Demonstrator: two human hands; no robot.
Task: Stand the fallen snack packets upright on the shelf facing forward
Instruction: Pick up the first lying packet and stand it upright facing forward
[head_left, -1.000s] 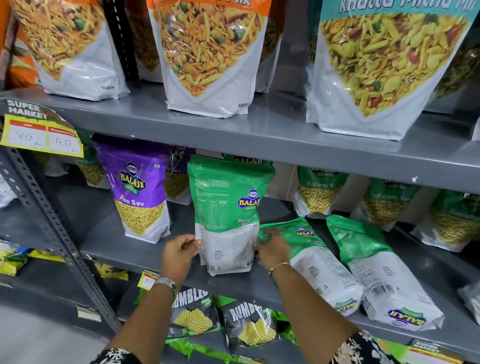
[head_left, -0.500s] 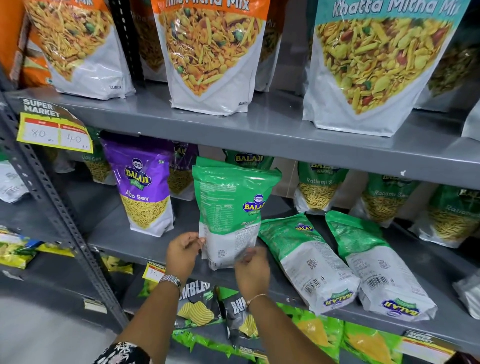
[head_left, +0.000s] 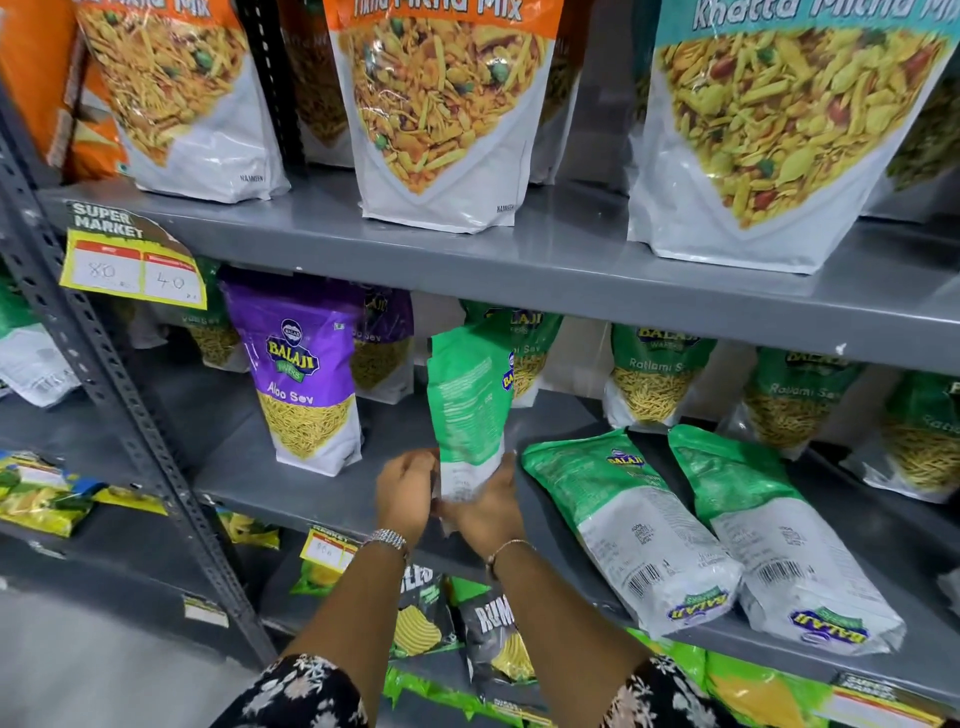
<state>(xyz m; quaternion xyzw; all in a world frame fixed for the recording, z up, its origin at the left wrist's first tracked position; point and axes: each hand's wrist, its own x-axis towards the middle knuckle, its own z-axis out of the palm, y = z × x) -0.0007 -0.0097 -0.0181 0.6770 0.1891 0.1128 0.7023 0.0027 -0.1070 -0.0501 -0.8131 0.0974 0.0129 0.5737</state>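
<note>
Head cam view from right over the person's shoulder: the green packet (head_left: 470, 410) is upright at the front of the middle shelf (head_left: 291, 483), turned edge-on so mostly its printed back and a sliver of the Balaji logo show. Both hands have it by the white bottom end. The left hand (head_left: 408, 491) has its fingers curled onto the packet's left edge, and the right hand (head_left: 488, 512) is wrapped around the lower right side, so both are gripping it. Can't tell if the base is actually resting on the shelf or lifted a bit, the hands cover it.

Just to the right, two more green packets are lying flat with backs up and barcodes toward the front: the near fallen packet (head_left: 631, 525) and the far fallen packet (head_left: 779, 535), side by side and touching.

To the left stands a purple Aloo Sev packet (head_left: 306, 384), upright and facing forward. Behind everything there's a row of standing Ratlami Sev packets (head_left: 652, 379). Up top are big mix bags (head_left: 441, 104), and a yellow price tag (head_left: 135, 270) hangs at the left.
</note>
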